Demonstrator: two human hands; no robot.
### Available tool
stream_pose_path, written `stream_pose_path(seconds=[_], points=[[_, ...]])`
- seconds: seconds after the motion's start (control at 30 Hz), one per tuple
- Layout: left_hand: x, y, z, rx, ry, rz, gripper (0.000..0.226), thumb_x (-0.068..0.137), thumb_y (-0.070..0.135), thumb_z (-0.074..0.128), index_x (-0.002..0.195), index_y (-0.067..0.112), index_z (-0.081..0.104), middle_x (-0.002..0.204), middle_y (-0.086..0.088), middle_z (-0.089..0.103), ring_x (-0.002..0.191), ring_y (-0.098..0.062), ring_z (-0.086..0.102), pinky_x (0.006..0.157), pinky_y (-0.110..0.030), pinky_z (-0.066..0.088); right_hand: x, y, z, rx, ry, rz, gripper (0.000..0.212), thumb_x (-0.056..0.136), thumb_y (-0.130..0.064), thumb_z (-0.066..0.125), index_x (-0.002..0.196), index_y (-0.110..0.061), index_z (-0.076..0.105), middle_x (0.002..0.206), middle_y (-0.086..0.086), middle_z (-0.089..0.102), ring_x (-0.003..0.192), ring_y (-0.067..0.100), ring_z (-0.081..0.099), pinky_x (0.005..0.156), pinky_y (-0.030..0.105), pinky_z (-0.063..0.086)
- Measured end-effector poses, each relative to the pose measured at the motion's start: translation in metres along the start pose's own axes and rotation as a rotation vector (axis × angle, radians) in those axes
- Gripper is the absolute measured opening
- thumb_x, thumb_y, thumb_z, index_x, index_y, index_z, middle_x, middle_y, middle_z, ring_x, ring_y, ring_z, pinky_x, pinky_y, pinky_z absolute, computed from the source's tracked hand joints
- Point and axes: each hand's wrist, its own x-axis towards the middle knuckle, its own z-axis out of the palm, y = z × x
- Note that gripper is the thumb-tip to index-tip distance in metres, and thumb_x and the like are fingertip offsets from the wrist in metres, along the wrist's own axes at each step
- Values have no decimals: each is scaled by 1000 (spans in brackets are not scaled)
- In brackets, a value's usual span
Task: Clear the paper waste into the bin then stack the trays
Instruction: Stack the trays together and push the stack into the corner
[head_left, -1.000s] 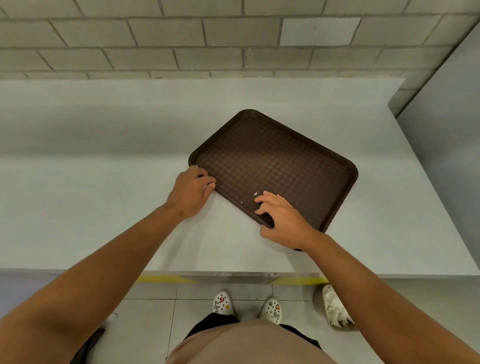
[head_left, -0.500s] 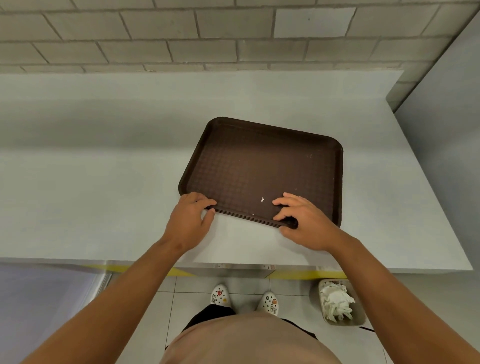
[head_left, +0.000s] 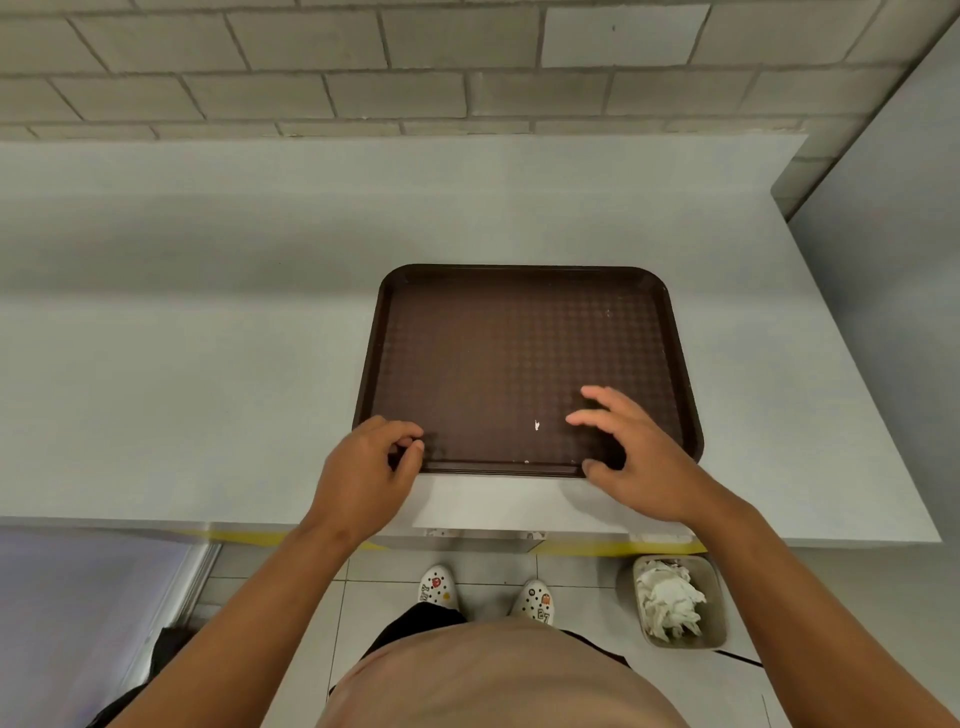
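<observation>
A dark brown tray (head_left: 519, 343) lies square on the grey counter (head_left: 182, 364); its near rim looks layered, as if several trays are stacked. A tiny white scrap (head_left: 537, 426) sits on its surface. My left hand (head_left: 363, 467) is at the near left corner, with curled fingers and thumb pinching the rim. My right hand (head_left: 634, 452) hovers over the near right part with fingers spread, its thumb at the near rim. A small grey bin (head_left: 719, 603) on the floor to my right holds crumpled white paper (head_left: 670, 603).
A brick wall runs behind the counter and a grey panel (head_left: 893, 260) closes its right end. The counter's front edge has a yellow strip (head_left: 249, 536). My feet in white shoes (head_left: 436, 590) stand on the tiled floor.
The tray has been turned from a diagonal to square with the counter edge. My right hand has lifted its fingers off the tray and spread them.
</observation>
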Motion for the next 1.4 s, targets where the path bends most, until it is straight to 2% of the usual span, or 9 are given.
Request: stream_pose_path(seconds=[0.07, 0.17, 0.3, 0.5, 0.67, 0.9, 1.4], points=[[11, -3, -4, 24, 75, -2, 20, 92, 23, 65, 112, 23, 70, 104, 6, 64, 93, -10, 60, 84, -35, 56, 2, 5, -4, -70, 141, 48, 50, 93, -34, 67, 141, -33, 51, 164, -9, 23, 155, 16, 8, 124, 43, 17], [31, -7, -5, 48, 132, -82, 36, 94, 29, 63, 129, 20, 60, 130, -3, 55, 119, -19, 50, 102, -38, 49, 11, 19, -6, -162, 381, 176, 53, 95, -40, 62, 144, -23, 48, 164, 4, 25, 154, 28, 14, 123, 50, 21], [50, -16, 11, 28, 43, -260, 66, 94, 50, 57, 149, 21, 37, 152, -6, 38, 137, -26, 40, 111, -47, 42, 22, 32, 0, -253, 390, 369, 65, 98, -54, 49, 152, -21, 36, 165, 8, 21, 153, 33, 13, 123, 53, 23], [53, -21, 22, -2, 64, -303, 66, 92, 54, 57, 149, 25, 40, 151, -5, 43, 135, -27, 44, 111, -48, 42, 27, 34, 5, -335, 402, 367, 63, 98, -59, 44, 150, -24, 39, 165, 5, 25, 152, 34, 14, 120, 52, 29], [53, -22, 22, 24, 36, -284, 65, 94, 52, 55, 150, 24, 37, 153, -6, 39, 136, -29, 43, 111, -48, 42, 26, 33, 5, -352, 396, 369, 61, 98, -58, 44, 149, -25, 41, 165, 4, 25, 152, 34, 14, 118, 53, 32], [56, -22, 20, 4, 46, -246, 64, 95, 47, 58, 150, 22, 38, 159, -2, 29, 141, -26, 38, 113, -45, 41, 28, 30, 4, -323, 403, 408, 73, 98, -59, 43, 159, -27, 18, 170, 3, 5, 155, 30, 5, 121, 49, 23], [75, -7, 27, -5, -6, -188, 61, 95, 43, 60, 149, 23, 40, 161, -3, 23, 140, -28, 40, 109, -43, 42, 38, 46, -14, -340, 407, 451, 76, 98, -62, 41, 159, -21, 23, 170, -1, 6, 156, 24, 4, 119, 50, 28]])
